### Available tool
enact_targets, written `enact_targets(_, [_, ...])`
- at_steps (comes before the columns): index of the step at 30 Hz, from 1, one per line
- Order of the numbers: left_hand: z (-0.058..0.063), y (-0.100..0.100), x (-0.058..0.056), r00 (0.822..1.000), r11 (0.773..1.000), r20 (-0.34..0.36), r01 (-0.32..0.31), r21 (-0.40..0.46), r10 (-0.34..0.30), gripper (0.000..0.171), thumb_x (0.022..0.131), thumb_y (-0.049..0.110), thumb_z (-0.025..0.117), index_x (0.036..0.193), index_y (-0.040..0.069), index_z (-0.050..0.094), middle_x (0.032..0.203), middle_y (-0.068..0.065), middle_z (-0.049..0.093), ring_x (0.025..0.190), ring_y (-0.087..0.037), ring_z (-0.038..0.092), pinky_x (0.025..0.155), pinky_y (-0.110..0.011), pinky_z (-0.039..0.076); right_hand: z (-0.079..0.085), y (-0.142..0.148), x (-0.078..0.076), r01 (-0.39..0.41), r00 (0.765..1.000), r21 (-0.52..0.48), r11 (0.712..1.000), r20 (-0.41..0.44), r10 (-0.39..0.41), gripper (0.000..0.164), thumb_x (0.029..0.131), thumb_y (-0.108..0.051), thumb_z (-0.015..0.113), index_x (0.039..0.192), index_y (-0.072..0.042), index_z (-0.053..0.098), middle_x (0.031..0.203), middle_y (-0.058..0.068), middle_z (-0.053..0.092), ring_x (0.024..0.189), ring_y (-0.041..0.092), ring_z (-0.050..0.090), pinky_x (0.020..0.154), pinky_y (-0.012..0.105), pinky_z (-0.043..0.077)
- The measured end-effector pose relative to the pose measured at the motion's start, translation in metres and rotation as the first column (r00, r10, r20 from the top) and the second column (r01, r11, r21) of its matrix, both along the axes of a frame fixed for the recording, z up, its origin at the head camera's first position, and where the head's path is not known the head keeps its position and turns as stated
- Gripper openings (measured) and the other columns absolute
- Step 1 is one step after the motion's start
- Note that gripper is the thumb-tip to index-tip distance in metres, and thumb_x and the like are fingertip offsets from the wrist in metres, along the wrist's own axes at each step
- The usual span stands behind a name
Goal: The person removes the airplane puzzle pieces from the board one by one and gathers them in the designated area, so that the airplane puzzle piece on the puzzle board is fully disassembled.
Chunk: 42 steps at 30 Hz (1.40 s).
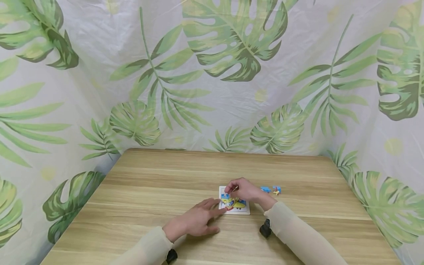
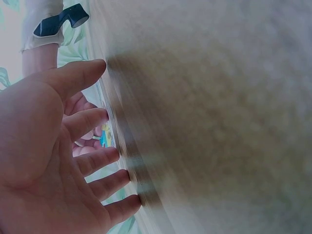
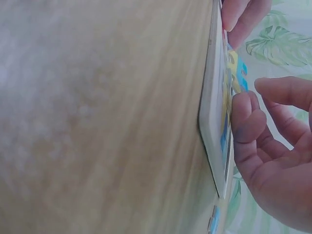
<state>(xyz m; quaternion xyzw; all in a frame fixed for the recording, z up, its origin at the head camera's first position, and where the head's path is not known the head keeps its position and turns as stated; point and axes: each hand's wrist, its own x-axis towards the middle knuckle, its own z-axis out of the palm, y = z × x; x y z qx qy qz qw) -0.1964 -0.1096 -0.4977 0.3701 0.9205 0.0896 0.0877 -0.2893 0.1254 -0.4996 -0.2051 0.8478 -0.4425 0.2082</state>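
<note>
"How is the left hand (image 1: 200,219) held?"

"It is spread wide, and the left side of the puzzle board (image 1: 243,212) is touched by its fingers."

"And the right hand (image 1: 246,190)?"

"Its fingers are bent over the board. A tipped-up yellow and blue piece (image 3: 238,70) is seen beside the fingertips; whether it is pinched cannot be told."

"What else?"

"The board is laid on the wooden table (image 1: 132,206). Two loose pieces (image 1: 265,189) are left to its right. Leafy cloth (image 1: 232,99) is hung at the far side."

Head view looks down; wrist views hug the table (image 1: 149,176)
</note>
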Motion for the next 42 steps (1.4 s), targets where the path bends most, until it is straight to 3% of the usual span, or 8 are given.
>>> enact_targets(7, [-0.0019,-0.0004,0.0001,1.0,1.0,-0.006,0.001,0.003,-0.001,0.064,0.094,0.049,0.063,0.152,0.028,0.044,0.159,-0.014,0.037,0.145,-0.036,0.038,0.115,-0.052,0.039,-0.0013,-0.0025,-0.001,-0.001,1.0,0.005,1.0,-0.031,0.001,0.011,0.09,-0.002,0.067,0.099,-0.008,0.071,0.097,0.005,0.069,0.09,0.015,0.061,0.074,0.028,0.051])
enact_targets(22, [-0.0003,-0.0007,0.0017,1.0,1.0,-0.004,-0.003,0.015,0.003,0.064,0.094,0.047,0.064,0.151,0.027,0.045,0.159,-0.014,0.037,0.145,-0.038,0.038,0.115,-0.052,0.039,-0.0023,-0.004,-0.0014,-0.009,0.999,0.03,1.0,-0.045,0.01,0.014,0.089,-0.002,0.069,0.094,-0.013,0.075,0.091,0.0,0.069,0.084,0.013,0.058,0.073,0.027,0.05])
enact_targets(42, [-0.0023,-0.0014,-0.0012,1.0,1.0,-0.004,0.009,0.002,-0.009,0.064,0.095,0.048,0.062,0.152,0.027,0.043,0.16,-0.014,0.035,0.145,-0.038,0.038,0.117,-0.051,0.037,0.0012,-0.0046,-0.0015,0.019,0.999,0.04,0.999,-0.03,-0.018,0.016,0.09,-0.003,0.068,0.096,-0.014,0.078,0.096,0.0,0.073,0.085,0.012,0.059,0.074,0.026,0.05])
